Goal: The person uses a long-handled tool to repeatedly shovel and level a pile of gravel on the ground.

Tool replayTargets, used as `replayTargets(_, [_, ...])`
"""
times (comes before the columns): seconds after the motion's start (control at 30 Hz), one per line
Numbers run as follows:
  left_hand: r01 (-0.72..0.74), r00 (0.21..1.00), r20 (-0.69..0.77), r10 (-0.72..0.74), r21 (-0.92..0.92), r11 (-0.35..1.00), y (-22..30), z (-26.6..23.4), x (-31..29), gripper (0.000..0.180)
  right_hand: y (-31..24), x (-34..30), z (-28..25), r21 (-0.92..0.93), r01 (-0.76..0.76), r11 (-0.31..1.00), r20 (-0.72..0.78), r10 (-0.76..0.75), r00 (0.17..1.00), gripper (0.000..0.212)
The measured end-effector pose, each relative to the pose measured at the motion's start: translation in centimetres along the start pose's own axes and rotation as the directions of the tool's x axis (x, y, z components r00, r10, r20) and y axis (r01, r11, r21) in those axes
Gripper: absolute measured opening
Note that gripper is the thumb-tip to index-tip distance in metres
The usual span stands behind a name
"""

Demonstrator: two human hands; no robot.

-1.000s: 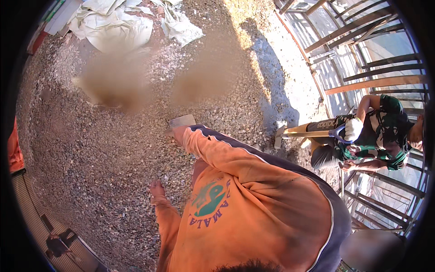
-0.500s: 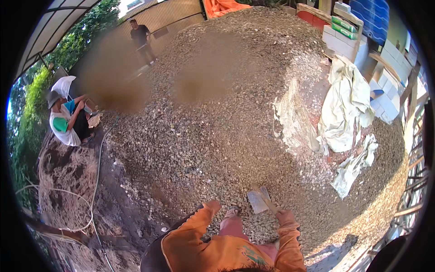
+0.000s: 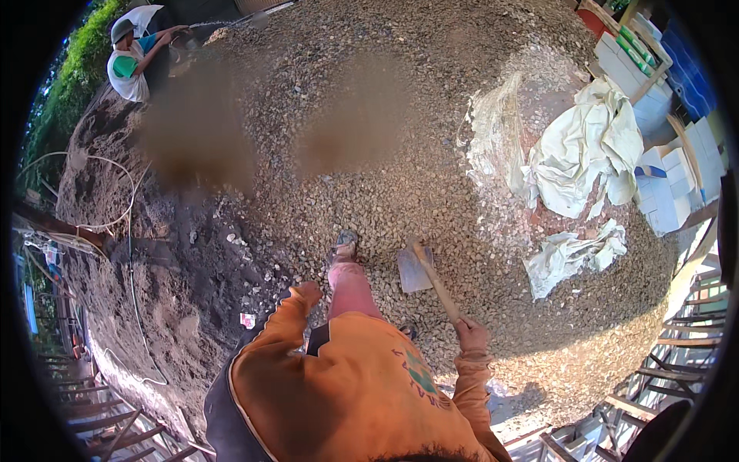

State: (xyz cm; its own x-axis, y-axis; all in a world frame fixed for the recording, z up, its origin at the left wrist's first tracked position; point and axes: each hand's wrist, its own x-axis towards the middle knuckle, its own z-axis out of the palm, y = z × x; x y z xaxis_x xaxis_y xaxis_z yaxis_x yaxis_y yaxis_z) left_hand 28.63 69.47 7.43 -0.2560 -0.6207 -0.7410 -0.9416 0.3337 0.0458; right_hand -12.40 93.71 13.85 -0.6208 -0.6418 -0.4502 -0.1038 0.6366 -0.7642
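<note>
My right hand (image 3: 471, 336) is closed round the wooden handle of a hoe (image 3: 440, 289). Its flat grey blade (image 3: 416, 269) lies at the far end of the handle, on or just over the gravel (image 3: 362, 200). My left hand (image 3: 309, 292) hangs beside my left leg, away from the hoe; its fingers are too small and turned away to make out. One shod foot (image 3: 345, 245) stands on the stones, left of the blade.
Pale crumpled sacks (image 3: 589, 146) lie on the gravel at right. Dark soil (image 3: 185, 269) with a thin hose (image 3: 132, 262) borders it at left. A seated person (image 3: 129, 65) is at the far left. Grey blocks (image 3: 623, 65) are stacked at far right.
My view has tilted downward, and my body leans over more. One leg now shows stretched forward on the gravel. The right hand keeps its grip on the hoe; the standing person has left the view.
</note>
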Motion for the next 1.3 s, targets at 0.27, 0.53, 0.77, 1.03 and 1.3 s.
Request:
replayTargets(0.27, [0.171, 0.980, -0.051, -0.191, -0.259, 0.950, -0.7, 6.7, -7.6, 0.045, 0.6, -1.3, 0.9, -0.047, 0.162, 0.986, 0.091, -0.158, 0.983, 0.030])
replayTargets(0.53, [0.174, 0.963, -0.029, -0.269, -0.697, 0.696, -7.4, 10.0, -7.2, 0.055, 1.2, 0.8, 0.9, -0.087, 0.249, 0.965, 0.074, -0.243, 0.967, 0.031])
replayTargets(0.77, [0.152, 0.982, -0.005, -0.189, -0.574, 0.804, -0.9, 2.9, -7.5, 0.056, 2.2, 2.0, -0.5, -0.085, 0.167, 0.982, 0.042, -0.164, 0.986, 0.029])
replayTargets(1.03, [0.115, 0.985, 0.020, -0.169, -0.812, 0.573, -3.1, 0.6, -6.9, 0.045, -0.9, 0.6, 1.5, -0.228, 0.148, 0.962, 0.036, -0.143, 0.989, 0.027])
replayTargets(1.3, [0.061, 0.991, 0.131, 0.007, -0.507, 0.860, -10.1, -1.4, -1.6, 0.038, -3.2, -0.8, 3.7, -0.271, 0.003, 0.963, -0.021, -0.009, 1.000, 0.020])
